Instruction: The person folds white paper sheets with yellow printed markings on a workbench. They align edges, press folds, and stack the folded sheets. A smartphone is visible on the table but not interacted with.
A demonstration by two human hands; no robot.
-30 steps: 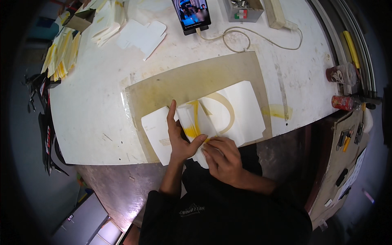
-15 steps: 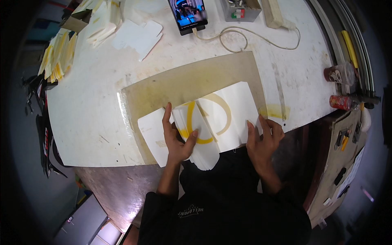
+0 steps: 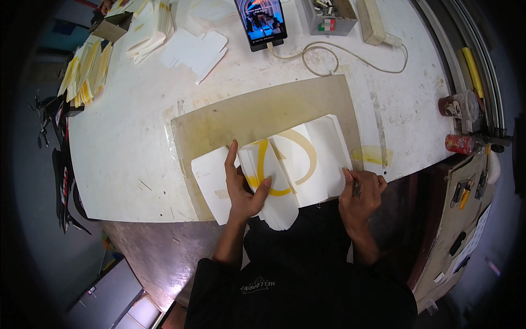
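Note:
A stack of folded white printed sheets [image 3: 276, 207] with yellow curved bands lies slanted on a beige board. My left hand [image 3: 246, 192] grips the stack at its left part, thumb pressed on top and index finger stretched along the side; the other fingers are partly hidden. The top white sheet [image 3: 323, 153] is unfolded to the right and shows a tan curved band. At its right edge my right hand [image 3: 361, 192] pinches the paper between thumb and fingers. Left of my left hand, a white flap [image 3: 208, 170] lies flat on the board.
The beige board [image 3: 219, 118] rests on a white table. Beyond it are a phone [image 3: 262, 22] on a cable, a grey box [image 3: 331, 19], and loose white cut-outs [image 3: 194, 52]. Stacks of yellow-white pieces [image 3: 90, 71] stand far left. A cup [image 3: 459, 106] and red can [image 3: 463, 144] stand right.
My right hand's fingers have closed into a pinch on the sheet's right edge, which now stands slightly raised. My left hand keeps its hold. The whole view has shifted slightly.

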